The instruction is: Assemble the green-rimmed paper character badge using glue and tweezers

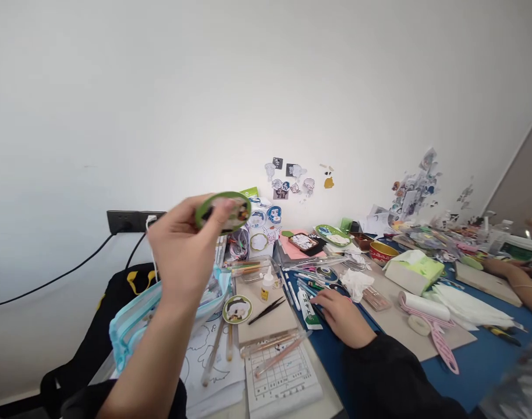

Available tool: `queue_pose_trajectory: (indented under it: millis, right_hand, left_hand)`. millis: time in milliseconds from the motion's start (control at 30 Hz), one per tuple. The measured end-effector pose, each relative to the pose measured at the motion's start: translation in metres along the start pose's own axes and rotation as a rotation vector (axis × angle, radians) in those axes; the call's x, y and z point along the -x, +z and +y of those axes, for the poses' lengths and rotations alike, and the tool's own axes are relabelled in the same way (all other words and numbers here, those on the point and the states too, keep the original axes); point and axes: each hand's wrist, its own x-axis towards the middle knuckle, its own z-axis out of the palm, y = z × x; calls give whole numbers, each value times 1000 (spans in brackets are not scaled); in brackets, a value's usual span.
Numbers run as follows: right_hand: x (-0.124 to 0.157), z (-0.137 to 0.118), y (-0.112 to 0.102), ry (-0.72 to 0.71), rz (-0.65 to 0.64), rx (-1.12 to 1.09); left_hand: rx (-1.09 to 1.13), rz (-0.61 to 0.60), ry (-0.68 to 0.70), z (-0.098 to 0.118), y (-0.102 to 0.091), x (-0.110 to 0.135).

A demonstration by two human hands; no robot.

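Note:
Raised in front of the wall, my left hand (187, 244) pinches a round, green-rimmed cartoon disc (241, 216), its thumb across the face. A similar green-rimmed disc (237, 309) lies below on a beige board. Low over the blue mat is my right hand (347, 317), its fingers stretched toward a white and green tube (308, 309) and the pens around it. The undersides of those fingers are hidden, but I see nothing held in them. Between the hands lie black tweezers (266, 311) and a small yellow-labelled glue bottle (266, 285).
A blue face mask (135, 326) hangs at the left, by a black bag (95, 326). Gel pens (272, 344) rest near a written sheet (283, 378). To the right are a tissue pack (412, 272) and a pink lint roller (443, 343). Another person's arm (517, 279) reaches in.

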Motion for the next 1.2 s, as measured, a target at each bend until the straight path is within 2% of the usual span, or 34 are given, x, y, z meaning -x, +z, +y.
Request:
queue_pose_trajectory:
  millis: [133, 233, 333, 400, 500, 633, 700, 767, 800, 833, 933, 1000, 1133, 1200]
  right_hand:
    - [-32, -8, 23, -277, -122, 73]
    - [-47, 0, 36, -408, -151, 103]
    - [-51, 8, 38, -489, -95, 88]
    - [-49, 8, 27, -518, 5, 50]
    - [-47, 3, -12, -504, 253, -43]
    - [-57, -12, -92, -369, 679, -242]
    - [-66, -29, -130, -324, 906, -385]
    - [-74, -55, -161, -343, 1105, -534]
    - [-76, -70, -173, -379, 1242, -710]
    - [-77, -85, -182, -368, 1303, -869]
    - [-76, -123, -193, -290, 1344, -1169]
    - [-78, -134, -191, -301, 1322, -1312]
    - [-88, -126, -181, -420, 1149, -1575]
    - [-89, -117, -175, -387, 1074, -1686]
  left_hand:
    - [-24, -251, 88, 8, 2, 11]
    - [-91, -295, 285, 15, -2, 16]
    - [-100, -306, 464, 18, -6, 18]
    - [-99, -326, 605, 17, -8, 18]
    - [-124, -341, 765, 15, -11, 17]
    - [-165, -275, 842, 12, -14, 18]
    - [-184, -251, 871, 12, -15, 21]
    - [-208, -263, 884, 12, -15, 25]
    - [-219, -282, 883, 12, -14, 26]
    - [-232, -305, 879, 12, -14, 28]
    - [-259, -356, 869, 11, -12, 29]
    - [-290, -375, 849, 9, -9, 27]
    - [-397, -356, 812, 5, 0, 24]
    - [-373, -235, 899, 3, 5, 24]
